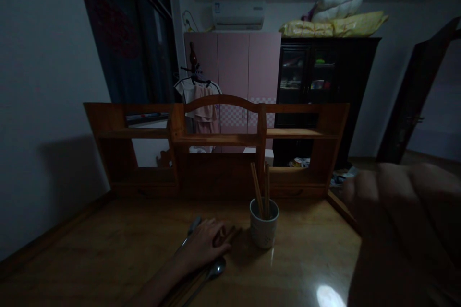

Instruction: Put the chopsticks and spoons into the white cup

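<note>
My left hand [207, 242] rests low over the table with its fingers curled round some chopsticks [230, 236], whose tips stick out past the thumb. One spoon [216, 267] lies just below that hand, bowl toward the cup. Beyond the knuckles, the end of another spoon [194, 224] shows, partly covered by the hand. To the right stands a pale patterned cup [263, 237] with several chopsticks [257, 189] upright in it. Close to the camera at the right, my right hand [403, 206] is raised in a dark fist; whatever it may hold is hidden.
A wooden desk [108, 244] bears a shelf unit [216, 139] along its back edge. Behind are a pink wardrobe [234, 67], a dark cabinet [355, 72] and hanging clothes [203, 100]. An open door [406, 100] stands at far right.
</note>
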`<move>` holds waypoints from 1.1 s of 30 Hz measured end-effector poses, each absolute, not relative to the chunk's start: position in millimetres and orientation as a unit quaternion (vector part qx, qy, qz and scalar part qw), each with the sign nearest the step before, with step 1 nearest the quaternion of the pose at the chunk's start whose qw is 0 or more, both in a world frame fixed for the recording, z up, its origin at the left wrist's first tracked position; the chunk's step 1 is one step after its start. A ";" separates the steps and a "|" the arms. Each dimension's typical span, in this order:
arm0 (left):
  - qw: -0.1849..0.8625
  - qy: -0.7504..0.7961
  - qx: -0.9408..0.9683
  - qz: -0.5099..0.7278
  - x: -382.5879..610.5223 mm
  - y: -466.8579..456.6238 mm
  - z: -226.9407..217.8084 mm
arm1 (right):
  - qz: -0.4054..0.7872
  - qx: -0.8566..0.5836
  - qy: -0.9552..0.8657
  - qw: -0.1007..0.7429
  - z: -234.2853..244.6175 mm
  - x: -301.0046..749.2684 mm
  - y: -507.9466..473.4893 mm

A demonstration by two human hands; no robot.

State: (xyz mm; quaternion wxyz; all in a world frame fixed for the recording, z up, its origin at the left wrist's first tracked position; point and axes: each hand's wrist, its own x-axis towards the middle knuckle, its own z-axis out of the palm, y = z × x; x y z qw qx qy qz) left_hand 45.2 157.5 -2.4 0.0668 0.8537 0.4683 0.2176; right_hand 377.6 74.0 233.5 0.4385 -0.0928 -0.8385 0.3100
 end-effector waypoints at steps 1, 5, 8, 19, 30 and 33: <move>0.063 0.468 0.854 0.218 44.8 158.0 -2.9 | 0.323 -0.059 -0.829 0.453 234.5 374.5 74.2; 0.049 0.467 0.856 0.215 43.9 159.5 -4.8 | 0.352 -0.064 -0.758 0.545 236.1 363.0 71.3; 0.040 0.467 0.857 0.216 43.9 158.9 -5.5 | 0.358 -0.113 -0.745 0.552 235.4 359.6 72.5; -0.044 0.441 0.875 0.194 45.7 152.2 3.2 | 0.311 -0.232 -0.764 0.515 238.1 352.4 83.6; -0.040 0.439 0.880 0.178 43.3 151.5 0.4 | 0.326 -0.230 -0.773 0.493 231.7 344.2 90.3; -0.049 0.437 0.880 0.181 43.0 153.7 -2.3 | 0.318 -0.242 -0.763 0.508 232.4 340.5 88.9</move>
